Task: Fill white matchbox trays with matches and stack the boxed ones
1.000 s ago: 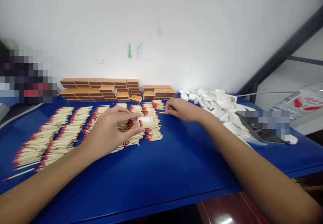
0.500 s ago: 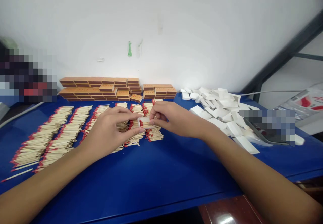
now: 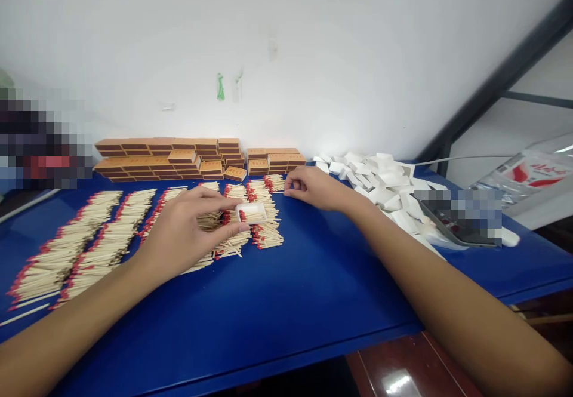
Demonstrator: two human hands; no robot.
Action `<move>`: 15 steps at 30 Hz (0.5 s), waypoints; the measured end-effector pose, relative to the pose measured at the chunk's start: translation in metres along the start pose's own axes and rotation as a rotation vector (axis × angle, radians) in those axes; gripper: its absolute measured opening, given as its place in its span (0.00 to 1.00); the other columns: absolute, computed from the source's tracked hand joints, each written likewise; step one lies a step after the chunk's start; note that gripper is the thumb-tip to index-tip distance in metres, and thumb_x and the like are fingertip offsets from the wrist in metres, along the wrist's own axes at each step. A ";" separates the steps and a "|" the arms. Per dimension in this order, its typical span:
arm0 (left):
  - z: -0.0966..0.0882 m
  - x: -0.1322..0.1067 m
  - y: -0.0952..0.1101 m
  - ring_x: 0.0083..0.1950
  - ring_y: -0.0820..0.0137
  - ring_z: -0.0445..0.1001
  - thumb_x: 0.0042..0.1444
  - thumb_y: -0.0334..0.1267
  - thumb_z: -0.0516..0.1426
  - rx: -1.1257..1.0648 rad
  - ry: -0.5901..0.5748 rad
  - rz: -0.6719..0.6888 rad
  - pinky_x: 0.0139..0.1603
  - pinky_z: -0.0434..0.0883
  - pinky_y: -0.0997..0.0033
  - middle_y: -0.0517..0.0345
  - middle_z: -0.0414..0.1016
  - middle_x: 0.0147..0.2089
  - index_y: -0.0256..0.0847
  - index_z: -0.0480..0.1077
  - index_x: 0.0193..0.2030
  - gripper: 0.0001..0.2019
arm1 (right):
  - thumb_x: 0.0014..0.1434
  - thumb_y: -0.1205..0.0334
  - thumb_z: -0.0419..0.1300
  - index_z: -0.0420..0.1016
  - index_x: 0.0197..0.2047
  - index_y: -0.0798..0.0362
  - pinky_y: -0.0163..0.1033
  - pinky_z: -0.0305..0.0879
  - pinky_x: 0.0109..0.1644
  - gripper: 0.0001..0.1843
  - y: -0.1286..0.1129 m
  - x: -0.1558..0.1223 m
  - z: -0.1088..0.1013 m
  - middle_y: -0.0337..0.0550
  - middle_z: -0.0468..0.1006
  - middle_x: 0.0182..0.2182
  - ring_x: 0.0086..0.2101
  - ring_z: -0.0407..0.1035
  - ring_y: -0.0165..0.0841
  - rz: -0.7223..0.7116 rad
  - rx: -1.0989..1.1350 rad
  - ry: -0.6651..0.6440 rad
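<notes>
My left hand pinches a small white matchbox tray between thumb and fingers, just above the rows of red-tipped matches; a few matches lie in the tray. My right hand rests further back on the blue table, fingers curled at the far end of a match bundle, pinching at the matches there. What it holds is too small to make out.
Long rows of matches cover the table's left half. Stacked orange matchbox sleeves line the wall. A heap of white empty trays lies at the right, beside a phone and a plastic bag.
My right hand came to the tray half a second ago, then drew back to the far matches. The tray now holds a few matches. My left hand has stayed put.
</notes>
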State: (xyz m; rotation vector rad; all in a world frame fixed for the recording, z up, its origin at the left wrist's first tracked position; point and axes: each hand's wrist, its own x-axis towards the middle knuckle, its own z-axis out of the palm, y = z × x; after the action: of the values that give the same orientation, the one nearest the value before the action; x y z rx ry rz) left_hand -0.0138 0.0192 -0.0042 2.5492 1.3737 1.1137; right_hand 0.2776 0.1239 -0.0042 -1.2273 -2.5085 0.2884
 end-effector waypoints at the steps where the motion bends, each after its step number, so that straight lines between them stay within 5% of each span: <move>1: 0.000 0.000 0.000 0.44 0.62 0.77 0.57 0.57 0.65 0.002 0.002 0.004 0.44 0.72 0.64 0.55 0.80 0.45 0.49 0.81 0.50 0.20 | 0.61 0.66 0.63 0.77 0.34 0.55 0.37 0.55 0.35 0.03 0.000 0.000 0.001 0.41 0.75 0.29 0.30 0.64 0.31 0.007 0.002 -0.007; 10: 0.002 -0.001 0.000 0.45 0.63 0.77 0.57 0.55 0.66 0.003 0.018 0.018 0.45 0.74 0.64 0.54 0.80 0.46 0.49 0.81 0.51 0.19 | 0.62 0.64 0.62 0.73 0.41 0.54 0.37 0.55 0.35 0.04 0.000 -0.001 0.002 0.41 0.74 0.31 0.30 0.64 0.31 0.032 0.001 -0.003; 15: 0.001 -0.002 0.000 0.44 0.63 0.77 0.57 0.54 0.67 0.013 0.014 0.027 0.44 0.73 0.64 0.55 0.80 0.45 0.48 0.81 0.51 0.19 | 0.63 0.66 0.60 0.74 0.36 0.55 0.37 0.55 0.35 0.03 -0.001 -0.001 0.002 0.42 0.74 0.30 0.30 0.64 0.31 0.021 -0.014 -0.027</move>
State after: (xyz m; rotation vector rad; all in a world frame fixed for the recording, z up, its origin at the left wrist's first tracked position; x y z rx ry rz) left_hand -0.0136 0.0181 -0.0057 2.5815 1.3580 1.1324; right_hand 0.2765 0.1227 -0.0057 -1.2642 -2.5254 0.2951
